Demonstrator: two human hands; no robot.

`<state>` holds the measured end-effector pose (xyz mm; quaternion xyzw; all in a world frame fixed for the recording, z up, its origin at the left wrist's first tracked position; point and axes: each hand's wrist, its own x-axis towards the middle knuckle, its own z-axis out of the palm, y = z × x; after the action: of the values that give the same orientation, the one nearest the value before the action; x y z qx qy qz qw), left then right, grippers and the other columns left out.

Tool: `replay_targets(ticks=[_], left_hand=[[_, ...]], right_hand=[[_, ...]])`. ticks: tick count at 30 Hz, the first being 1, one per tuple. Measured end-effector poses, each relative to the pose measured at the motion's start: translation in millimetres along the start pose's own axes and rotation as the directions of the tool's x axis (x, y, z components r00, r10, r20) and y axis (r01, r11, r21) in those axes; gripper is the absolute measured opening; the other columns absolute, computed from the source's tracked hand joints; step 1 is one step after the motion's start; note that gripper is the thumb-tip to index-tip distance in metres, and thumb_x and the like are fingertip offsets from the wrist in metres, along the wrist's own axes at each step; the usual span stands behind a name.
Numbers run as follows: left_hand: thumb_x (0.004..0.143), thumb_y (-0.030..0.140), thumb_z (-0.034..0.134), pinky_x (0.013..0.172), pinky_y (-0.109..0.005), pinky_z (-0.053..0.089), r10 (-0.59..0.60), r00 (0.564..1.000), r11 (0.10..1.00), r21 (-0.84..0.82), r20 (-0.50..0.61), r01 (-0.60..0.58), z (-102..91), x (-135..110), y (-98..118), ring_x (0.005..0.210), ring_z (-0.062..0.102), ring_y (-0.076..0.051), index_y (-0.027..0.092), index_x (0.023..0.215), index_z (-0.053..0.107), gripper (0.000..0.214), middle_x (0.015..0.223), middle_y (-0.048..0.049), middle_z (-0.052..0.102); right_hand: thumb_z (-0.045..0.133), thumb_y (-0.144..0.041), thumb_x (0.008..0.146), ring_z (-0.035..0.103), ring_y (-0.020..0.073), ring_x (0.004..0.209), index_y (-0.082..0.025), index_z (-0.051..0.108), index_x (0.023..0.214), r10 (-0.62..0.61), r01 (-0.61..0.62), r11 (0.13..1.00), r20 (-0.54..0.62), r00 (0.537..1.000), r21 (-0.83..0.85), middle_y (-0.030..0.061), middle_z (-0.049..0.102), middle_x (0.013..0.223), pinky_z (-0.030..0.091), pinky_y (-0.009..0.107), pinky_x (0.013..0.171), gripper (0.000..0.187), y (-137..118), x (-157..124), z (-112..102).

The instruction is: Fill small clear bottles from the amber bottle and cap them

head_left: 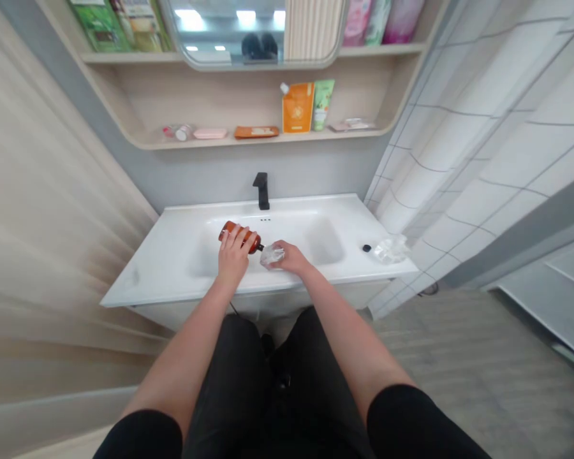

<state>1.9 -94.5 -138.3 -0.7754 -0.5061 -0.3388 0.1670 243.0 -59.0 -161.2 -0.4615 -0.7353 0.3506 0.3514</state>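
Over the white sink (323, 245), my left hand (234, 252) is wrapped round an amber bottle (228, 228). The bottle lies tilted almost on its side, its dark neck pointing right. My right hand (291, 257) is closed on a clear, shiny cup-like thing (272, 255). The bottle's neck meets the edge of this clear thing. Whether any liquid is passing between them cannot be made out. Part of the bottle is covered by the fingers of my left hand.
A black faucet (262, 192) rises behind the basin. On the right counter lie a small black cap (366, 248) and crumpled clear plastic (392, 249). The shelf above holds an orange pouch (297, 108), a green tube (322, 105) and a pink bar (210, 133). A mirror (263, 32) hangs above.
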Motion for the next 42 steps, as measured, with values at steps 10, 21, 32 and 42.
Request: replay_targets(ticks=[10,21,32,42], left_hand=[[0.103,0.009,0.044,0.139,-0.062,0.023,0.080,0.997,0.997,0.017,0.016,-0.080,-7.5,15,-4,0.164,0.040,-0.028,0.032,0.151,0.064,0.057,0.161,-0.0080,0.062],[0.100,0.006,0.048,0.138,-0.064,0.024,0.176,0.982,0.984,0.019,0.073,-0.177,-25.4,36,-1,0.164,0.039,-0.030,0.031,0.152,0.064,0.060,0.162,-0.0096,0.061],[0.105,0.012,0.047,0.137,-0.063,0.025,0.287,0.950,0.956,0.017,0.124,-0.291,-38.3,59,0,0.165,0.038,-0.030,0.030,0.151,0.066,0.052,0.163,-0.0107,0.060],[0.108,0.015,0.049,0.138,-0.059,0.025,0.399,0.905,0.917,-0.035,0.146,-0.398,-52.7,82,6,0.165,0.038,-0.026,0.031,0.149,0.066,0.047,0.161,-0.0098,0.062]], right_hand=[[0.096,-0.035,0.059,0.074,0.0278,0.101,-0.023,0.070,0.116,-0.035,0.037,0.998,-0.039,0.999,0.047,0.0048,0.078,0.113,0.059,0.043,0.096,0.064,1,1,0],[0.095,-0.037,0.061,0.073,0.0250,0.100,-0.024,0.068,0.120,-0.051,0.057,0.995,-0.077,0.996,0.077,0.0031,0.077,0.115,0.058,0.039,0.095,0.066,0,0,0],[0.096,-0.041,0.063,0.073,0.0238,0.097,-0.022,0.068,0.124,-0.080,0.099,0.985,-0.137,0.987,0.140,0.0043,0.076,0.117,0.058,0.038,0.095,0.070,4,1,2],[0.096,-0.048,0.063,0.071,0.0225,0.098,-0.023,0.064,0.129,-0.054,0.089,0.966,-0.145,0.988,0.242,0.0045,0.075,0.117,0.058,0.036,0.093,0.078,11,5,6]])
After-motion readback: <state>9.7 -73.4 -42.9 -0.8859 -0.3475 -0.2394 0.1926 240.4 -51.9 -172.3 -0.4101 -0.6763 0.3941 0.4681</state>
